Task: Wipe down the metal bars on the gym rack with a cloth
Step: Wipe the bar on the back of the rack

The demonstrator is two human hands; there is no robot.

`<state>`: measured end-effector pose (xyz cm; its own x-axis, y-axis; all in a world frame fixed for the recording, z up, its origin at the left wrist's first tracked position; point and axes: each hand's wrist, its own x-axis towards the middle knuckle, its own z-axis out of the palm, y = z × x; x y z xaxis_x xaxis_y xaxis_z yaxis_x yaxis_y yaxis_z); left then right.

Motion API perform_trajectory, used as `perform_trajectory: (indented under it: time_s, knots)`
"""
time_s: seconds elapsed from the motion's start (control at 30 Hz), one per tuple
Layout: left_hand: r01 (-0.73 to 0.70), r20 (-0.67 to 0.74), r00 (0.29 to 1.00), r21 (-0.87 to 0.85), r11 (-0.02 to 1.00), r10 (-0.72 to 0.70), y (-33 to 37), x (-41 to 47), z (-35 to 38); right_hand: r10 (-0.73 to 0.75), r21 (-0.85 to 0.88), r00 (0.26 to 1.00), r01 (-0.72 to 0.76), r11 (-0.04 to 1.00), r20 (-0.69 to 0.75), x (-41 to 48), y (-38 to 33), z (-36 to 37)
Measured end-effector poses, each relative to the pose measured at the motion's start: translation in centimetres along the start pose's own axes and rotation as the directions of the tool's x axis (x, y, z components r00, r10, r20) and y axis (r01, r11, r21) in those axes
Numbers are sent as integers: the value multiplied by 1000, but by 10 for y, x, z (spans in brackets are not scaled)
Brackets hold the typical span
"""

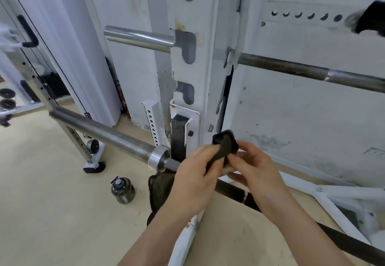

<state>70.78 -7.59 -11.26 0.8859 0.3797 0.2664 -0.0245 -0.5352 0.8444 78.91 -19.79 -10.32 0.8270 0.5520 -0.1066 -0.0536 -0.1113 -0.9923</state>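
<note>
A dark olive cloth (226, 144) is bunched between both hands, just in front of the white rack upright (200, 61). My left hand (193, 179) grips its lower part, and more cloth hangs below that hand (160, 190). My right hand (253, 165) pinches the cloth's upper fold. The lower barbell (100, 132) runs from the left, under my hands, and on to the lower right as a dark shaft (233, 191). A second shiny bar sleeve (139, 37) sticks out higher up. A dull bar (308, 71) crosses at the right.
A dark water bottle (123, 190) stands on the beige floor left of the rack base. White rack feet and braces (337, 201) spread at the lower right. A cable machine (31, 61) and small weight plates (7, 99) are at the far left. A dark object (369, 18) shows at the top right.
</note>
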Motion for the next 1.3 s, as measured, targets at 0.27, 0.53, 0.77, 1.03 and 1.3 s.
perform_trajectory:
  time_s: [0.27,0.53,0.77,1.03,1.3]
  knots:
    - [185,131,982,-473,862,-139,83,8,48,-198,-34,977,196,980,-79,-10,-31,-86]
    - [279,39,950,-557,783,-311,112,40,71,-136,-196,990,138,971,24,-29,-72,-186]
    - [-13,-287,957,-195,981,-44,151,95,87,-95,-163,995,92,982,-7,-16,-104,-257]
    - [-273,262,928,-9,962,266,182,138,175,-193,-141,928,155,978,-317,-22,-99,-350]
    - [-358,229,904,-57,932,361,222,141,263,-730,-803,338,-216,555,-595,13,-104,-380]
